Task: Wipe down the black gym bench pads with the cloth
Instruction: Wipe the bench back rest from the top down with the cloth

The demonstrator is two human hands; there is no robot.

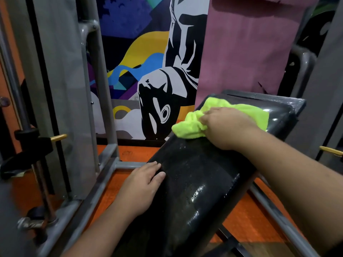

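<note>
A long black bench pad (pixel 193 182) runs from the lower middle up to the right, its surface wet and shiny in spots. A second black pad (pixel 282 110) tilts up at its far end. A bright yellow-green cloth (pixel 193 127) lies bunched where the two pads meet. My right hand (pixel 224 127) sits on top of the cloth, fingers curled into its folds, pressing it onto the pad. My left hand (pixel 143 184) rests flat on the left edge of the long pad with straight fingers.
A grey steel frame (pixel 104 175) surrounds the bench at floor level over an orange floor (pixel 245 223). A machine upright with a yellow-tipped pin (pixel 58 137) stands at the left. A painted mural (pixel 148 71) and a pink panel (pixel 246 49) fill the wall behind.
</note>
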